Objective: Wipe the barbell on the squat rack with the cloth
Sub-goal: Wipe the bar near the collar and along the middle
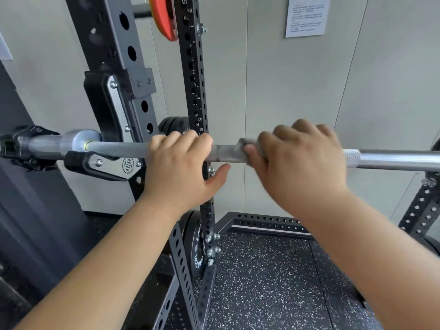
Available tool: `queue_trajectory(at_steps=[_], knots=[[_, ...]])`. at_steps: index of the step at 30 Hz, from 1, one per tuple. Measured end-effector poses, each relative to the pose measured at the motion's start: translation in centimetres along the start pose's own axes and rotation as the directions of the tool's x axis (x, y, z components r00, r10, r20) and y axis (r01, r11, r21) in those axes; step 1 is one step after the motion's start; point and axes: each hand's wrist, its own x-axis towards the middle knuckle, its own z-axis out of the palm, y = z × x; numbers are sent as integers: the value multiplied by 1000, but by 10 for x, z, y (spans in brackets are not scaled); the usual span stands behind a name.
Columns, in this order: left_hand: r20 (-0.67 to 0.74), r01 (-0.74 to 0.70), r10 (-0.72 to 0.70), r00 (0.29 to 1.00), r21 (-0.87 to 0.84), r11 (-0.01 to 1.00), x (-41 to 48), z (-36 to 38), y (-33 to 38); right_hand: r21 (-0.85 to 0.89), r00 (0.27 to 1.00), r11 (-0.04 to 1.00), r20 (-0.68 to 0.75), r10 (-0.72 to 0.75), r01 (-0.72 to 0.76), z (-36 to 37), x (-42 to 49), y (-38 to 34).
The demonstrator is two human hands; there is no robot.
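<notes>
Right of the hook [107,165], the left hand [183,163] grips the barbell [392,159] as the right hand [300,160] clasps the cloth [247,144] round it, the wiping under way and seemingly far from finished.

Numbers 20 and 19 stand on the rack upright [199,122]; wall notice [307,16] unreadable

Pale grey panelled wall [285,91] ahead of me, vertical seams. A printed notice [307,15] sits high on it, text too small to read. Below me, black rubber floor [262,282] flecked white. Orange weight plate [164,17] top left, black plates [195,241] low down.
</notes>
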Motion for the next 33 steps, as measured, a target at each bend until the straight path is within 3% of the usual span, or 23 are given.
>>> queue_trajectory(at_steps=[3, 5, 7, 9, 13, 18, 23, 26, 28, 30, 33], knots=[[99, -81, 86, 991, -56, 995, 3, -8, -9, -35, 997, 997, -34, -73, 72, 7, 0, -16], [117, -90, 100, 988, -86, 992, 2, -12, -20, 20, 1000, 1000, 18, -25, 24, 5, 11, -9], [110, -15, 21, 994, -50, 999, -5, -11, -35, 25, 993, 995, 78, 92, -94, 1, 19, -9], [83, 69, -68, 994, -14, 998, -14, -8, -48, -14, 990, 993, 79, 114, -113, -1, 18, -22], [45, 91, -89, 995, -34, 995, -11, -7, -50, -49, 999, 998, 5, -32, 32, 5, 7, -49], [34, 43, -41, 999, -58, 997, -7, -8, -54, -80, 955, 990, 265, 131, -113, -1, 38, -44], [15, 33, -32, 999, -75, 997, -5, -7, -55, -14, 992, 999, 126, -28, 30, 7, 28, -78], [42, -24, 27, 999, -69, 997, -4, -7, -62, -70, 929, 989, 357, -95, 128, 10, 51, -72], [58, -73, 77, 995, -77, 994, -5, -7, -69, -102, 902, 993, 431, -15, 65, 11, 59, -71], [60, -108, 114, 992, -91, 990, -9, -5, -75, -50, 951, 998, 303, 54, -40, 8, 52, -82], [17, -132, 135, 991, -146, 981, -15, 0, -84, -24, 993, 1000, 120, 11, -9, 11, 27, -101]])
